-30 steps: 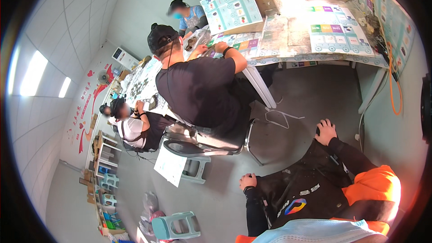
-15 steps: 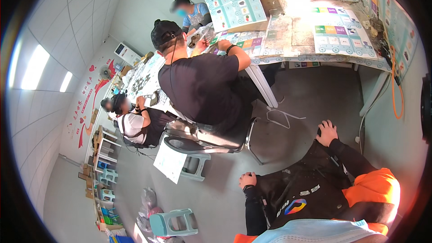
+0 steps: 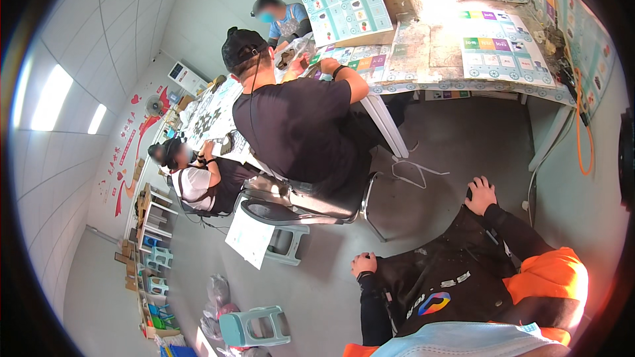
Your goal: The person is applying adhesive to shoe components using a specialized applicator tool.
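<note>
My left hand point(image 3: 363, 264) rests low at the knee-side corner of the dark apron point(image 3: 436, 264) spread over my lap. Its fingers curl downward, and a small dark patch shows beside the thumb. Farther right and forward, my right hand point(image 3: 482, 196) lies at the apron's other front corner with bent fingers. Between its thumb and fingers sits another dark spot; whether that is cloth or a small object I cannot make out. Black sleeves cover both forearms, with orange cloth at the upper arms. A pale blue mask point(image 3: 463, 340) fills the lower edge.
Ahead, a person in a dark shirt point(image 3: 297, 132) sits on a chair point(image 3: 317, 205) at a long table point(image 3: 430, 59) holding printed sheets and a cardboard box. Other people work beyond. Plastic stools point(image 3: 258, 327) and bags point(image 3: 218, 297) stand left; an orange cable point(image 3: 580, 132) hangs right.
My hands have not moved. The person in blue across the table has shifted the head slightly; the seated person's hand at the table has moved a little.
</note>
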Action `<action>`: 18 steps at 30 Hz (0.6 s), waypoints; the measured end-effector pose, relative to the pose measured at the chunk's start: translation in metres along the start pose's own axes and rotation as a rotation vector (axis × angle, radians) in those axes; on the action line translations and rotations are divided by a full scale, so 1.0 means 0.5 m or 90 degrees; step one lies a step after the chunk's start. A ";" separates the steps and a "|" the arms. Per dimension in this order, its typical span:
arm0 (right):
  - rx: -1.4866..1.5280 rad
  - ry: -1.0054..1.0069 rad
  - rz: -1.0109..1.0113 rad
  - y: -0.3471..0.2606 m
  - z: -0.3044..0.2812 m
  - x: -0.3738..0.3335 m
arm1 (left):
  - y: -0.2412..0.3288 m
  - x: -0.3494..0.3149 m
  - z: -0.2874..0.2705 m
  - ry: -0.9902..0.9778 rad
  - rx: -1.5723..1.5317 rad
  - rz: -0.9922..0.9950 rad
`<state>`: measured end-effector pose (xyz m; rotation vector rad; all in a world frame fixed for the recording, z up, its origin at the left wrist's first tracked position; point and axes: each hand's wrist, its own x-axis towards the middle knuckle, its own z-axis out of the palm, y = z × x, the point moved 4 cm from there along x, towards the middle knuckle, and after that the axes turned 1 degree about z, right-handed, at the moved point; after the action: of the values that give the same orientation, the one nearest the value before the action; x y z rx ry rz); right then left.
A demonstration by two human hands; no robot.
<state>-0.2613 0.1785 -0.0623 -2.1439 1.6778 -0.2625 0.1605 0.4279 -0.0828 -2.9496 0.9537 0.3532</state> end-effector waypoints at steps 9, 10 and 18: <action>0.016 -0.010 0.004 0.002 0.003 0.001 | -0.001 -0.002 0.000 0.015 0.000 0.002; 0.016 -0.010 0.004 0.002 0.004 0.001 | -0.001 -0.002 0.001 0.017 0.000 0.004; 0.008 -0.010 0.008 0.002 0.002 0.000 | 0.003 -0.002 -0.002 0.014 0.002 0.001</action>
<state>-0.2617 0.1784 -0.0637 -2.1211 1.6755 -0.2517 0.1588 0.4272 -0.0815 -2.9569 0.9576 0.3196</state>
